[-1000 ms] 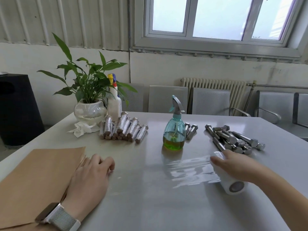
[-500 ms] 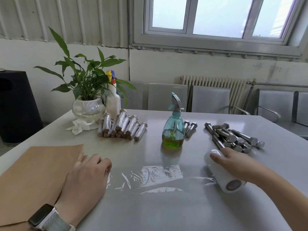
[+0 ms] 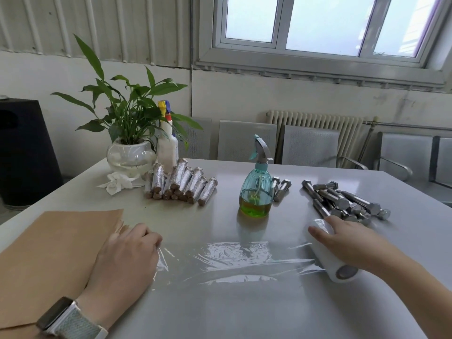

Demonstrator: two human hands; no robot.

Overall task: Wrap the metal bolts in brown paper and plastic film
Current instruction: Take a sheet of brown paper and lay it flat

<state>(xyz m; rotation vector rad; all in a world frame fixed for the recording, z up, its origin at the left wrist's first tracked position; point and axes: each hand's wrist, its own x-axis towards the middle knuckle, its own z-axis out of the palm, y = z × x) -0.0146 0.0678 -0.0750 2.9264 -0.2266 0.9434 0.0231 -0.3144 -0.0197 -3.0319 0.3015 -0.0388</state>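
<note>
A pale grey, glossy tabletop [image 3: 244, 314] carries everything. On its near left lies a stack of flat brown paper sheets [image 3: 49, 253], the top right corner fanned slightly. A sheet of clear, wrinkled plastic film [image 3: 234, 258] stretches flat across the near middle, running from the left hand [image 3: 127, 263] to a white roll of plastic film [image 3: 342, 270] at the right.

The left hand, with a grey-banded watch [image 3: 63, 319] on its wrist, has its fingers curled and pins the film's free end down at the edge of the brown paper; whether it pinches or only presses the film cannot be told. The right hand [image 3: 347, 241] lies on top of the roll with fingers curved over it, holding it against the tabletop.

At the far left stands a green leafy plant in a round glass bowl [image 3: 129, 152], with a white spray bottle with a yellow and red nozzle [image 3: 167, 148] just beside it and a crumpled white tissue [image 3: 119, 183] in front. Next to these sits a pile of short bolts already wrapped in paper and shiny film [image 3: 181, 183]. A teal transparent spray bottle holding green liquid [image 3: 255, 189] stands in the middle, with 2 bare bolts [image 3: 281, 188] just behind it. A heap of bare grey metal hex bolts [image 3: 342, 201] lies at the far right, just beyond the right hand.
</note>
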